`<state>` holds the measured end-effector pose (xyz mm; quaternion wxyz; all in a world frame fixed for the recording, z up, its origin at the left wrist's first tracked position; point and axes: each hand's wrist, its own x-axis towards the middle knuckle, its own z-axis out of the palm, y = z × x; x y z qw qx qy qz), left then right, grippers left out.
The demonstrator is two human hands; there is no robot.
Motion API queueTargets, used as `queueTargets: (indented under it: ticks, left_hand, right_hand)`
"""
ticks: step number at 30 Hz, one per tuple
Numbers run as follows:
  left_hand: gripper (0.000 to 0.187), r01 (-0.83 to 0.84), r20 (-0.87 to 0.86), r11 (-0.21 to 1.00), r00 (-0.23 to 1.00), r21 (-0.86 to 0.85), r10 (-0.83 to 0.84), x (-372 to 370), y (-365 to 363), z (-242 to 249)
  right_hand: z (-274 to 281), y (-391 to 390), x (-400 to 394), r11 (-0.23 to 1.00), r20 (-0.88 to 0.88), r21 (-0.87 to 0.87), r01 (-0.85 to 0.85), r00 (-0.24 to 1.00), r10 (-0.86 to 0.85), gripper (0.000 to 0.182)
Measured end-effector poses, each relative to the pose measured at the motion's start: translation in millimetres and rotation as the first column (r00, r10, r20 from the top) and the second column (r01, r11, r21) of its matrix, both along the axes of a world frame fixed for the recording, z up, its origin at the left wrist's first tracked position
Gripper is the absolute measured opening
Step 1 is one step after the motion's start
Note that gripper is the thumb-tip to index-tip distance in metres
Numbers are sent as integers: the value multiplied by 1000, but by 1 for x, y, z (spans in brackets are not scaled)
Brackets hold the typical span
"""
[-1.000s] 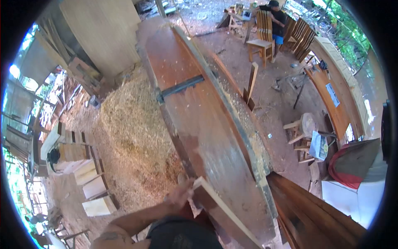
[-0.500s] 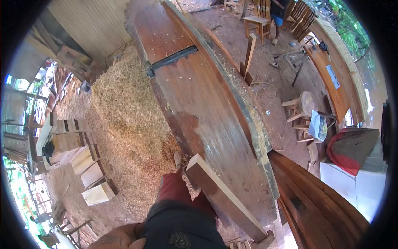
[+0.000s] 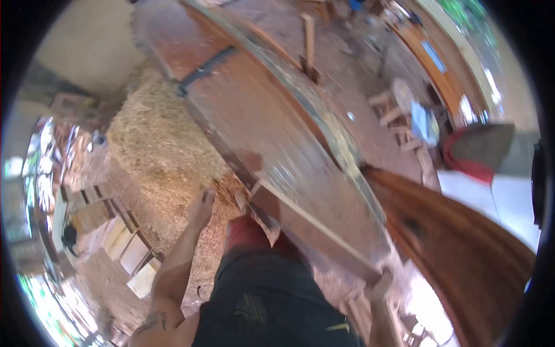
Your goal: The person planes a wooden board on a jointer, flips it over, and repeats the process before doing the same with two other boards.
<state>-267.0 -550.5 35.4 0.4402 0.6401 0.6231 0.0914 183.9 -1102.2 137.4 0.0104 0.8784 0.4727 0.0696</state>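
Observation:
A squared wooden beam (image 3: 315,225) lies slantwise along the near edge of the long planing machine's bed (image 3: 312,168). My right hand (image 3: 380,283) is closed round the beam's near end, at the lower right. Over the pile of shavings hangs my left hand (image 3: 201,209), a little blurred. It holds nothing that I can see, and its fingers look loosely apart. The beam's far end lies just to the right of this hand, apart from it.
Shavings (image 3: 156,133) cover the ground left of the machine. Stacked wood blocks (image 3: 118,237) lie farther left. Long dark boards (image 3: 445,243) lean at the right, near a white box (image 3: 497,202) with a cloth over it. A wooden stool (image 3: 399,107) stands beyond.
My left arm has swung up and forward into view over the shavings. My right hand still grips the beam's near end. The whole view has shifted and blurred.

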Motion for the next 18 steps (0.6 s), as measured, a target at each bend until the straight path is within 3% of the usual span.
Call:
queueTargets:
  ticks: [2, 4, 5, 6, 7, 8, 10, 13, 17, 18]
  left_hand:
    - [52, 95, 158, 975, 985, -201, -63, 56, 5, 40]
    - [55, 210, 215, 968, 960, -137, -178, 100, 0, 60]
    - [56, 253, 236, 963, 945, -97, -225, 115, -3, 71]
    - [59, 315, 206, 948, 931, -34, -302, 131, -6, 87]
    - [61, 376, 171, 926, 911, 29, -375, 145, -9, 103]
    - [64, 432, 133, 897, 887, 92, -441, 155, -10, 112]
    - [70, 469, -5, 883, 883, 29, -469, 164, -2, 116]
    - [75, 521, -227, 853, 830, -12, -510, 186, -1, 125]
    - [66, 535, -392, 845, 772, -26, -501, 208, 8, 119]
    - [62, 545, -321, 838, 799, 33, -508, 218, 10, 126]
  right_hand:
    - [15, -7, 0, 998, -113, -59, 25, 993, -32, 45]
    - [25, -19, 7, 983, -486, -132, 129, 855, -178, 82]
    - [31, -20, 10, 924, -739, -107, 367, 592, -321, 78]
    - [36, -19, 16, 806, -909, -145, 573, 245, -337, 74]
    - [40, -28, 17, 651, -966, -245, 719, -122, -229, 69]
    - [6, -60, 28, 663, -961, -69, 745, 129, -245, 50]
    - [-1, -45, 22, 501, -858, 105, 859, 333, -391, 47]
    - [25, -13, 9, 88, -789, -412, 907, -306, -533, 52]
    - [-9, -31, -11, 18, -888, -237, 971, -209, -410, 44]
    - [-17, -40, -16, -5, -911, -179, 984, -168, -376, 39]
